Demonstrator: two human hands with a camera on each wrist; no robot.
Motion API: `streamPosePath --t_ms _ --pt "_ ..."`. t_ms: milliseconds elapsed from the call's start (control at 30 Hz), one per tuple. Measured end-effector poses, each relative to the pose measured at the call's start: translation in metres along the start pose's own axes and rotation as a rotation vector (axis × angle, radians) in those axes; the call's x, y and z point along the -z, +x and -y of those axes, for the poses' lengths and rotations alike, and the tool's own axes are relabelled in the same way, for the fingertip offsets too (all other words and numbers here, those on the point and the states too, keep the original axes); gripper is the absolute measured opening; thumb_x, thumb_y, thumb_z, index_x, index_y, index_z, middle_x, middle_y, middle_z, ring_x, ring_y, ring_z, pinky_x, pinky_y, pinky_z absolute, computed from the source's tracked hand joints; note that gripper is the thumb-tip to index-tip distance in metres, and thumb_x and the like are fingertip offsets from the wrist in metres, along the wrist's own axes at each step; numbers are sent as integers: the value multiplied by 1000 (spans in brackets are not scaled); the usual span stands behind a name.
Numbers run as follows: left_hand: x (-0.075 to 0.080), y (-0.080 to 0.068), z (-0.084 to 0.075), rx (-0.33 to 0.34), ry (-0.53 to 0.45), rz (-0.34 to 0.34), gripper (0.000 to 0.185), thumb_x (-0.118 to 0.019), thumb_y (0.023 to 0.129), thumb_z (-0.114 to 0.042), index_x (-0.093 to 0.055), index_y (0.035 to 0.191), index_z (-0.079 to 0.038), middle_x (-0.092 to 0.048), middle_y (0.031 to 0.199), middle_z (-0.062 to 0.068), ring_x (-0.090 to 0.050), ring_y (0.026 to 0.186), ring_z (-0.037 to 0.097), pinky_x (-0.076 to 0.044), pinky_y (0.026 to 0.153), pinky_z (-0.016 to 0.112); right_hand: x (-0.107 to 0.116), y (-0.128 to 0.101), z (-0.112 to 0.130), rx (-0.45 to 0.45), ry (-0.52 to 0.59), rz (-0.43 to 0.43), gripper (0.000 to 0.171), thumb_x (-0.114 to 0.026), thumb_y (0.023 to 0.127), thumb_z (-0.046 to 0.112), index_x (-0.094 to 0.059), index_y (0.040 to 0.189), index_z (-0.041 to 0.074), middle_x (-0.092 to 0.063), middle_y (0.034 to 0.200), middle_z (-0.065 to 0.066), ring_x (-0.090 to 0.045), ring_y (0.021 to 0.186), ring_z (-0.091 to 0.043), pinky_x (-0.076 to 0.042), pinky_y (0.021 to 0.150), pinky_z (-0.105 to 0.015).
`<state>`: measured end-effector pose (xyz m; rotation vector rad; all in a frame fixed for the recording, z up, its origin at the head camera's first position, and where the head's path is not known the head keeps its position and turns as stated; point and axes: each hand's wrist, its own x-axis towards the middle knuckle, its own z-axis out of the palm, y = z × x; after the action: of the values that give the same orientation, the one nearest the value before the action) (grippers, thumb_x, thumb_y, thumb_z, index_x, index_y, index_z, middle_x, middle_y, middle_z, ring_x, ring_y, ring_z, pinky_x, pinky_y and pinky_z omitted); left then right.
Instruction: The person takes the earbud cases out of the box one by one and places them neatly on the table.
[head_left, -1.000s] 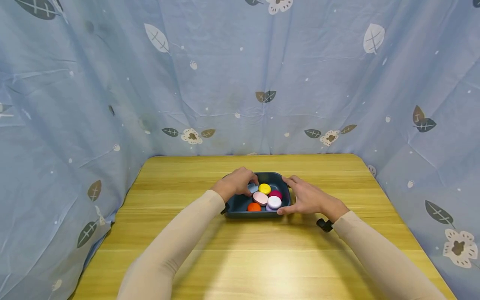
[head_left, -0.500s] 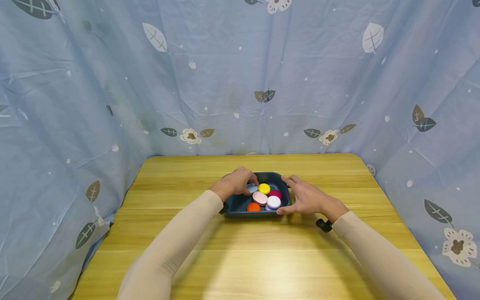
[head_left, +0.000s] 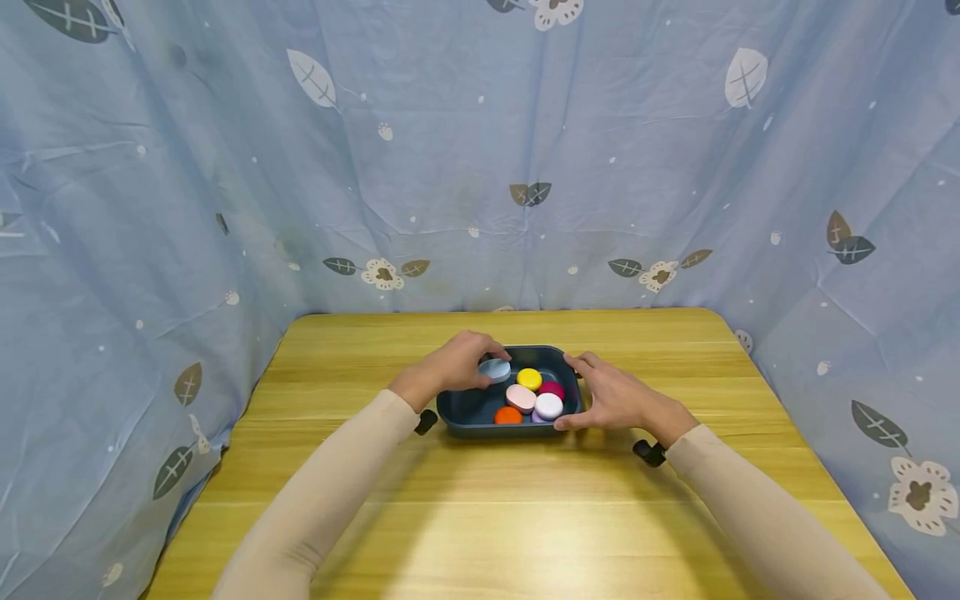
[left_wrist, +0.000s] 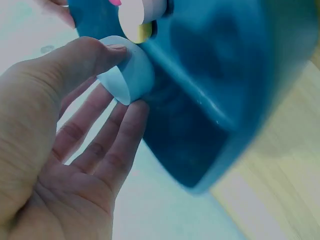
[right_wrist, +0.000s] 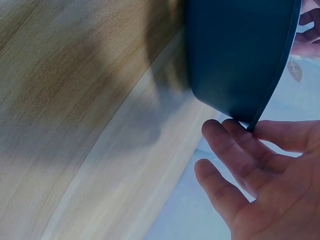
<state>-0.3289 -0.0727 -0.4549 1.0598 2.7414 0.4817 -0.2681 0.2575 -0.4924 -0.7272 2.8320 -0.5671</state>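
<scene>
Fingers of your left hand (head_left: 450,367) pinch the pale blue disc (head_left: 494,368) above the tray (head_left: 468,417), your right hand (head_left: 611,398) resting loosely open against its right side.

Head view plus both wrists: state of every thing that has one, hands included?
Left hand: pinches the pale blue disc, lifted over the tray's left edge.
Pale blue disc: held, clear of the others.
Right hand: fingers straight, against the tray's right side.
Tray: flat on the table, holding discs.
Yellow disc, pink disc, magenta disc, white disc, orange disc: lying in the tray.
Table: bears the tray.
</scene>
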Motion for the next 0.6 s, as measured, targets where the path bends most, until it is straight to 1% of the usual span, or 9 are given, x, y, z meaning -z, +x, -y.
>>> streamPosePath --t_ms 100,200,400,500,600 --pt "5 -11 4 -2 3 -28 46 -89 102 -9 -80 148 -10 -79 141 13 -71 116 30 -64 108 45 -1 0 0 4 -4 -4 137 -83 88 89 -35 182 1 -51 174 -28 -64 148 -48 -57 122 -69" --pt "10 -23 9 -3 -7 -55 48 -87 102 -7 -80 149 -10 -77 140 15 -69 113 30 -64 103 44 -2 0 0 5 -9 -2 138 -83 88 89 -34 182 1 -50 174 -29 -65 148 -48 -58 122 -69" --pt "17 -45 21 8 -43 -118 49 -86 102 -5 -78 150 -9 -75 144 16 -70 110 30 -66 97 42 -2 -1 0 -1 -6 0 137 -83 89 88 -33 182 1 -50 174 -29 -65 147 -49 -57 122 -70" --pt "20 -56 30 10 -52 -152 48 -86 101 -4 -78 149 -7 -76 143 16 -72 111 31 -67 97 45 -2 -1 0 0 -9 -3 136 -82 89 88 -33 182 2 -49 175 -30 -64 148 -49 -57 122 -70" --pt "23 -66 40 11 -55 -184 48 -86 100 -2 -79 147 -6 -78 141 15 -74 116 33 -68 100 49 -2 -1 1 -2 -12 -3 136 -82 89 88 -33 183 2 -49 175 -29 -64 148 -49 -57 122 -70"
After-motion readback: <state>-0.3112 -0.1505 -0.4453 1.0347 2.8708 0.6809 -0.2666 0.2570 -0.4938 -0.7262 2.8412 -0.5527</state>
